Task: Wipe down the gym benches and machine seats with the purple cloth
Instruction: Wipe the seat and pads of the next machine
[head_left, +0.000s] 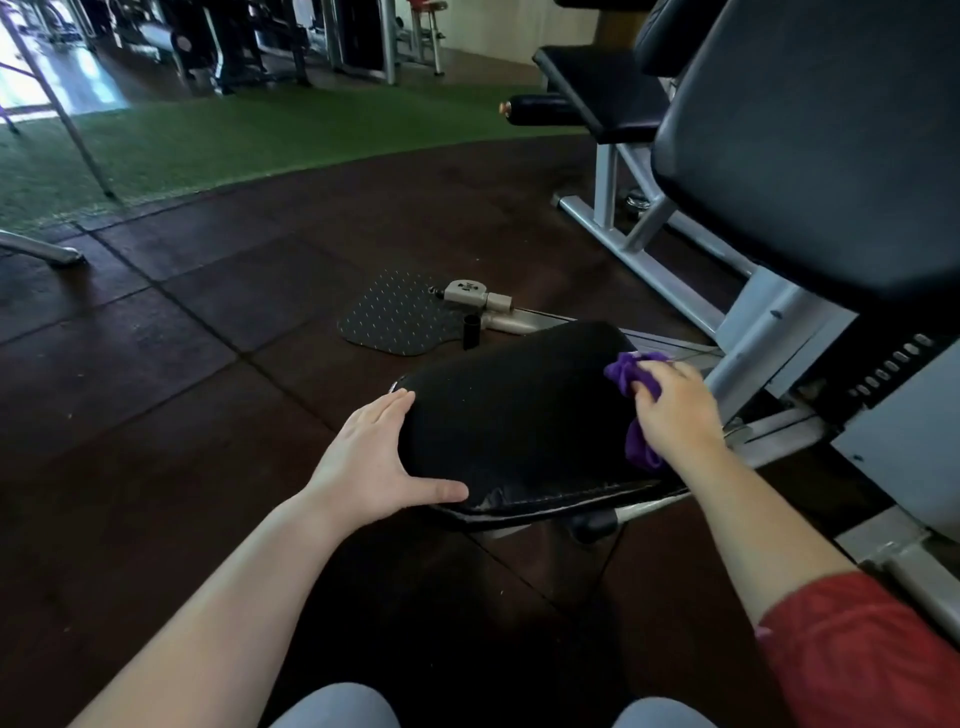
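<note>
A black padded machine seat (514, 415) sits low in front of me, its near edge showing stitched seams. My right hand (675, 405) is closed on the purple cloth (631, 371) and presses it onto the seat's right side; more cloth hangs out below the palm. My left hand (379, 457) lies flat against the seat's left edge, fingers together and thumb spread along the near rim, holding nothing. The machine's black back pad (810, 156) rises at the upper right.
A second black bench (592, 88) on a grey steel frame (639, 254) stands behind. A studded black foot plate (395, 317) with a grey adjuster lies on the dark rubber floor. Green turf (234, 140) and more machines are farther back. My knees show at the bottom.
</note>
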